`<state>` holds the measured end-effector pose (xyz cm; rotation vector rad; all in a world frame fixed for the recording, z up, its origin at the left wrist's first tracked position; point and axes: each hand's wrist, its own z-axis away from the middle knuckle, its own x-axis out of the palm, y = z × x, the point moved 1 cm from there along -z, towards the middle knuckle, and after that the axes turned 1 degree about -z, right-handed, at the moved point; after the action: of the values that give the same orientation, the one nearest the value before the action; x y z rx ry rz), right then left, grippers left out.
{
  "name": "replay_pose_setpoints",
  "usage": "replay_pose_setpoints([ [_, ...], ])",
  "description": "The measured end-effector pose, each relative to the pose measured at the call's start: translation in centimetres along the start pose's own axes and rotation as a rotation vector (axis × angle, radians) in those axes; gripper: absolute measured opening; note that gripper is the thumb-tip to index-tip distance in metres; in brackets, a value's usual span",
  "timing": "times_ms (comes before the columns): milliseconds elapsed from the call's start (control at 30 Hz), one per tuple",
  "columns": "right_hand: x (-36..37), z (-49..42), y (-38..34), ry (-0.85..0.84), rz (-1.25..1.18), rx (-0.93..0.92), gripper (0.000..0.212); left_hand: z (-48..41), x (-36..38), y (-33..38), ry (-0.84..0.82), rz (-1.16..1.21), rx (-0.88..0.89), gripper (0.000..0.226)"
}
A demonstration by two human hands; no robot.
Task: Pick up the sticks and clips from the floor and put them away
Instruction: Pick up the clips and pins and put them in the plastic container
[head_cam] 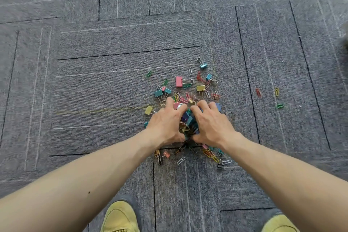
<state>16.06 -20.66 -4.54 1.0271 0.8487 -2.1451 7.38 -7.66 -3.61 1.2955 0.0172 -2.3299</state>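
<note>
While both bare forearms reach down over the grey carpet, the left shoe, yellow, shows at the bottom edge; further up, a yellow binder clip lies just beside the left hand; that hand is cupped, its fingers curled round the left side of the heap of clips; the heap, binder clips and paper clips mixed, sits on the carpet squeezed between the two palms; past the fingertips more clips lie scattered, among them a pink binder clip and, farthest out, a teal binder clip; the right hand mirrors the left, fingers bent over the heap's right side, fingertips nearly meeting the other hand's; well apart to the right lie a red paper clip, a yellow paper clip and a green paper clip; the right shoe pokes in at the bottom edge.
</note>
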Motion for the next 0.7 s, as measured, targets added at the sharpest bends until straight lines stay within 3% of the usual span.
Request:
replay_pose_setpoints([
  [300,0.2,0.0,-0.3,0.023,-0.226,0.037,0.04,0.0,0.5,0.6,0.017,0.252,-0.078,0.047],
  [700,-3.2,-0.8,1.1,-0.07,-0.443,-0.031,0.018,0.3,-2.7,-1.2,0.039,0.537,-0.044,0.038],
])
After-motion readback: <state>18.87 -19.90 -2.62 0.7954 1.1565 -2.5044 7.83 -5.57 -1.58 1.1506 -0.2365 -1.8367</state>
